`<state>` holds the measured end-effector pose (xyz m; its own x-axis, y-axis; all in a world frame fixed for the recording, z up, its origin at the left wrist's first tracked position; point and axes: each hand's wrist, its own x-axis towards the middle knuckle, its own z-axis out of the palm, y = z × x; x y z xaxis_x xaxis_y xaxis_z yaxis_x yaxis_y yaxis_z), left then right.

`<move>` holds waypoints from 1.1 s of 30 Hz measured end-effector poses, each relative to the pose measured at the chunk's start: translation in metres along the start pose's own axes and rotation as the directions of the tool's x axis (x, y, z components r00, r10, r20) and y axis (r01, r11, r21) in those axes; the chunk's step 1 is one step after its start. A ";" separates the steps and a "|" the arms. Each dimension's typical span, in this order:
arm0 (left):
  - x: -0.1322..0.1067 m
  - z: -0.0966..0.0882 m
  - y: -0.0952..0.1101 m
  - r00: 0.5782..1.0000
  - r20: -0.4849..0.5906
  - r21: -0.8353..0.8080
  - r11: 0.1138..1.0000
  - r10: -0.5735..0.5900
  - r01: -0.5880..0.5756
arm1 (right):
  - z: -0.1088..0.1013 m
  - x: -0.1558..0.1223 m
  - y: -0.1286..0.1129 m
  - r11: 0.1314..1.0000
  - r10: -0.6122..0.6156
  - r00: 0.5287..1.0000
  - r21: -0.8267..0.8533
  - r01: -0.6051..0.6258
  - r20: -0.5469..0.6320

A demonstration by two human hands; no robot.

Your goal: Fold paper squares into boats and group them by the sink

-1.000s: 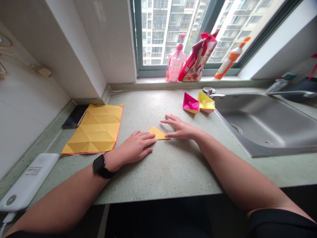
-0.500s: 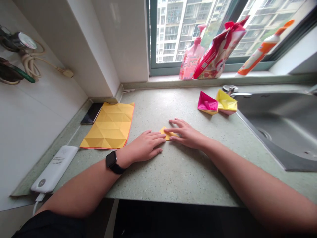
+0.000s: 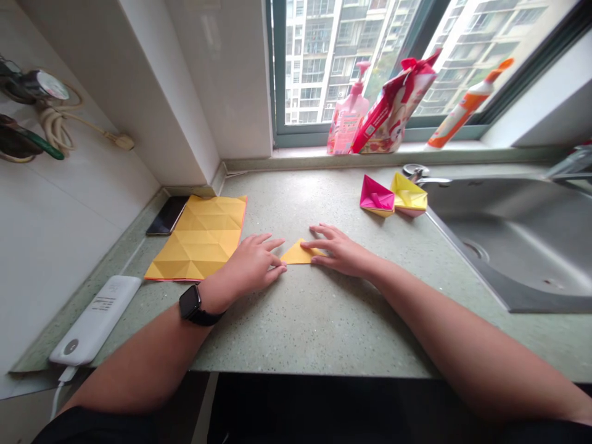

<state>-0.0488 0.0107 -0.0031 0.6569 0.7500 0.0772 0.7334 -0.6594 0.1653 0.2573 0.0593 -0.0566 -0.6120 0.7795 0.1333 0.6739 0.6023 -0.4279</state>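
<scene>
Left hand (image 3: 247, 266): laid flat, open, against yellow paper triangle (image 3: 298, 254)
Right hand (image 3: 341, 251): laid flat, open, on triangle
Pump bottle (image 3: 348, 120): pink liquid, 12 o'clock

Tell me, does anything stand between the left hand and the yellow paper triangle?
Nothing visible does: the left hand has its fingertips right at the left corner of the yellow paper triangle, with only countertop beneath.

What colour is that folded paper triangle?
The paper triangle is golden yellow, as the head view shows.

We see a power bank (image 3: 95, 320), a smartphone (image 3: 167, 216), and pink and yellow origami boats (image 3: 375, 195) beside the steel sink (image 3: 522, 259).
</scene>
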 end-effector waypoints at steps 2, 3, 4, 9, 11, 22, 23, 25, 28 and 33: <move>-0.001 -0.001 -0.004 1.000 -0.015 0.009 1.000 -0.022 0.022 | -0.001 0.000 -0.001 1.000 0.007 1.000 -0.002 -0.007 0.007; -0.002 -0.002 -0.005 0.999 -0.029 0.019 1.000 -0.024 0.024 | -0.002 0.000 -0.001 1.000 0.009 1.000 -0.004 -0.009 0.011; -0.003 -0.002 -0.006 0.999 -0.047 0.034 0.999 -0.021 0.023 | -0.002 0.000 0.000 1.000 0.008 1.000 -0.005 -0.008 0.013; -0.001 -0.005 0.006 0.979 -0.205 0.094 0.995 -0.010 0.030 | -0.002 0.001 0.002 1.000 -0.005 1.000 0.005 0.005 -0.007; 0.001 -0.002 0.012 0.971 -0.235 0.057 0.998 0.036 -0.023 | -0.002 0.001 0.002 1.000 -0.009 1.000 0.006 0.009 -0.016; 0.015 0.018 0.006 0.983 -0.127 -0.059 0.989 0.130 -0.139 | -0.011 -0.002 0.010 0.998 0.058 0.998 0.031 -0.059 0.012; 0.015 0.017 0.006 0.984 -0.127 -0.063 0.989 0.125 -0.134 | -0.014 -0.003 0.013 0.997 0.062 0.998 0.035 -0.063 0.022; 0.015 0.017 0.005 0.985 -0.125 -0.071 0.989 0.118 -0.127 | -0.020 -0.005 0.020 0.997 0.065 0.996 0.038 -0.067 0.053; 0.015 0.019 0.004 0.986 -0.128 -0.075 0.991 0.103 -0.113 | -0.029 -0.008 0.028 0.996 0.065 0.991 0.053 -0.071 0.115; 0.017 0.024 0.001 0.984 -0.150 -0.076 0.991 0.097 -0.109 | -0.035 -0.010 0.026 0.995 0.026 0.994 0.088 -0.036 0.111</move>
<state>-0.0333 0.0215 -0.0248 0.6912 0.6820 0.2391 0.6420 -0.7314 0.2301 0.2955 0.0735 -0.0377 -0.6367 0.7708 0.0224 0.6561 0.5567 -0.5095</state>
